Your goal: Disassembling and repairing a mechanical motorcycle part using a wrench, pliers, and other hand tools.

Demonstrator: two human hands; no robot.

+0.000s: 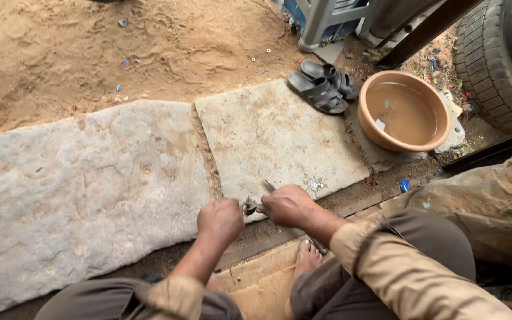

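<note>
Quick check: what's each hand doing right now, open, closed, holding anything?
Left hand: closed in a fist on a small metal piece.
Right hand: closed around a thin metal tool.

Two stone slabs (96, 189) lie side by side on the sand beyond the left hand (220, 219) and right hand (288, 205); sandals (322, 88) far beyond the right hand, a water basin (404, 111) to their right, a tyre (502, 56) rightmost
</note>
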